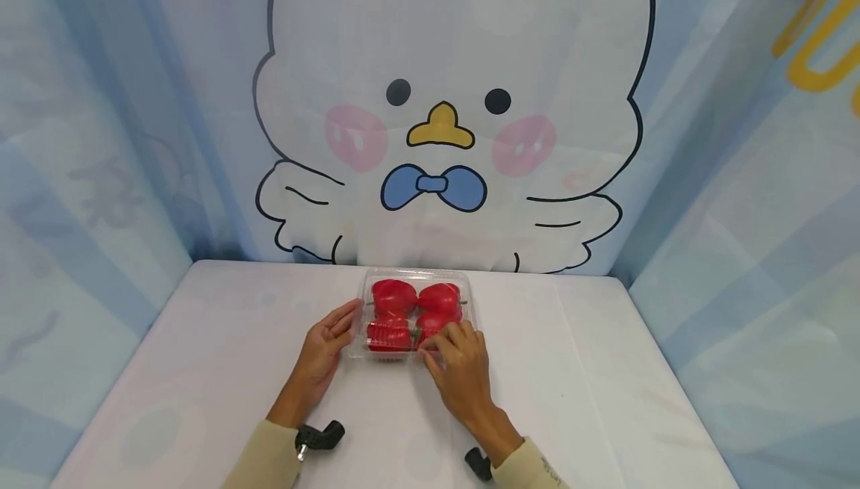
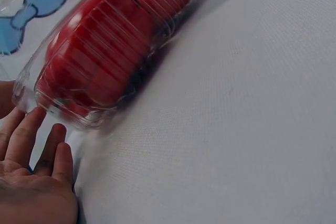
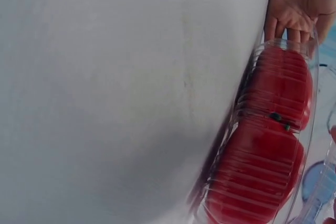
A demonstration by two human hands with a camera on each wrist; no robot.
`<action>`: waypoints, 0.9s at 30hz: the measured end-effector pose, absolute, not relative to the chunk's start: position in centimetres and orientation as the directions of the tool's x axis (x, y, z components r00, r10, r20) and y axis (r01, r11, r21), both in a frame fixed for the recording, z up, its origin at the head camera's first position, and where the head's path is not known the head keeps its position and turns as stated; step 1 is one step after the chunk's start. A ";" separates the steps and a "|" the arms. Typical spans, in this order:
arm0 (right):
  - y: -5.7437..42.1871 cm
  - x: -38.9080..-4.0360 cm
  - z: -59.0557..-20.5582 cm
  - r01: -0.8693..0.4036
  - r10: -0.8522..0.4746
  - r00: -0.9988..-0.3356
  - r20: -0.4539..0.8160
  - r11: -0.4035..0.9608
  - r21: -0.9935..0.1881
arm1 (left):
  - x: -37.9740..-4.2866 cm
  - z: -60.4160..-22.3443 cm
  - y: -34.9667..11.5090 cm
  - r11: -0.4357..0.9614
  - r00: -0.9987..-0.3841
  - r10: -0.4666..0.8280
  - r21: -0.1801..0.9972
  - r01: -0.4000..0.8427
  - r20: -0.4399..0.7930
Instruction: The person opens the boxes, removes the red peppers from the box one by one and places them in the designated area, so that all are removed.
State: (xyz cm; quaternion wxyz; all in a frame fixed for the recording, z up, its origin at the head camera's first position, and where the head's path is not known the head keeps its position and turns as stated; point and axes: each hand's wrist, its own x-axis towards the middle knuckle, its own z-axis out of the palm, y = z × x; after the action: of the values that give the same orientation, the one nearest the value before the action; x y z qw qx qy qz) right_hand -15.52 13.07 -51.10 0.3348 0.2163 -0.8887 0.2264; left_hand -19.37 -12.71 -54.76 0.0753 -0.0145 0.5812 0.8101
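Note:
A clear plastic clamshell box (image 1: 411,275) sits near the table's far edge, holding several red peppers (image 1: 394,298) with green stems. Against the box's left end, my left hand (image 1: 325,347) rests its fingertips with the fingers nearly straight; in the left wrist view, the same hand (image 2: 37,182) touches the ribbed end wall. At the front right corner, my right hand (image 1: 463,369) bends its fingers over and pinches the lid's front edge. A strip of the clear lid (image 3: 317,195) shows beside its fingertips in the right wrist view, where most of that hand is out of frame.
White cloth covers the table (image 1: 571,369). Behind it hangs a curtain (image 1: 443,235) printed with a cartoon bird, and blue patterned curtains (image 1: 80,213) stand at both sides. Black mounts (image 1: 322,435) are strapped at the wrists.

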 end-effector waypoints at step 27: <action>12.5 -16.3 -50.3 -0.478 -0.121 -0.702 0.702 0.810 -0.339 | -18.9 -54.2 -11.5 -0.140 -0.997 0.012 0.987 -0.079 -0.078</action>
State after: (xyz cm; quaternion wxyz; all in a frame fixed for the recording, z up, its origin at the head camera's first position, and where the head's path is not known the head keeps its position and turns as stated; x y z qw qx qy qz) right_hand -16.31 12.52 -50.32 0.3471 0.1689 -0.8858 0.2574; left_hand -18.87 -11.49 -54.18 0.0302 -0.0258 0.6549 0.7547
